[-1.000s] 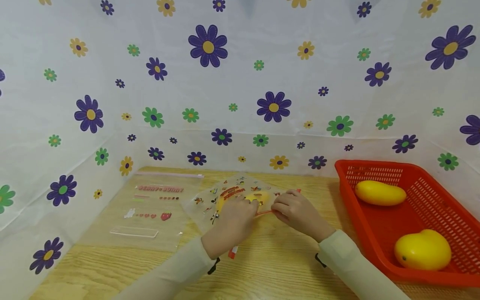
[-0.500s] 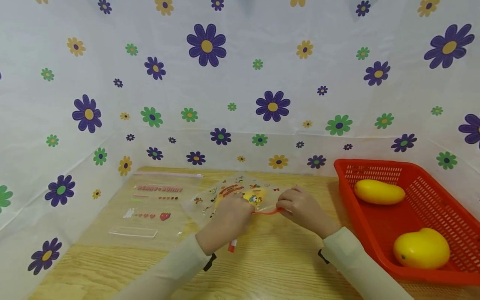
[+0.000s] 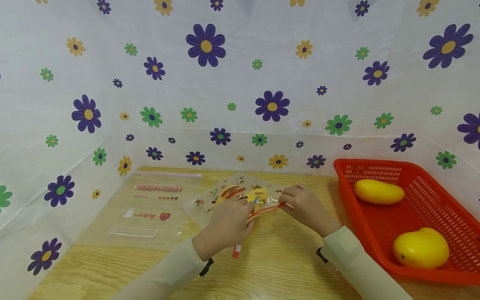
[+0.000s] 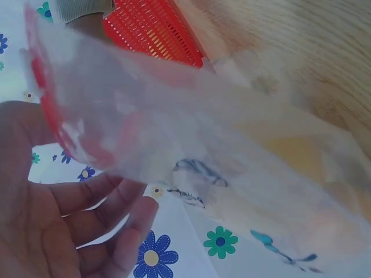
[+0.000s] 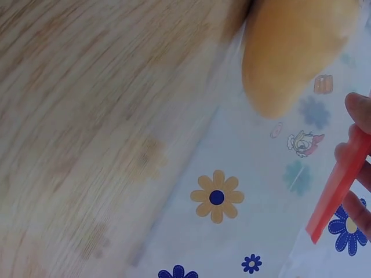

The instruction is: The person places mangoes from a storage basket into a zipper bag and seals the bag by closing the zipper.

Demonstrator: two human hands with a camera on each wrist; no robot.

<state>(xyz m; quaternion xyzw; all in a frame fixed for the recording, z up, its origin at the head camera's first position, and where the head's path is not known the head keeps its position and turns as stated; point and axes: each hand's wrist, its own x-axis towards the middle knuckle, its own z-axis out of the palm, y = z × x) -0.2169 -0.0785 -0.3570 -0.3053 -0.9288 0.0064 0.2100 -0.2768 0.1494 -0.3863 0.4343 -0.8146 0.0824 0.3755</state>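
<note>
Head view: the clear printed bag (image 3: 240,182) lies on the table (image 3: 300,266) at 6 o'clock from centre, a yellow fruit (image 3: 261,195) inside it. From the bag, the left hand (image 3: 226,223) is at 6 o'clock, its fingers loosely spread, thumb apart, by the red edge (image 3: 264,210); the right hand (image 3: 305,207), at 4 o'clock, pinches that edge. The mouth gapes between them, so, I judge, the left part could slip loose for want of a firm grip, leaving the closure misaligned. Pulling hard with one hand might crease or stretch the thin film; tipping the mouth downward could let the rounded fruit roll out.
</note>
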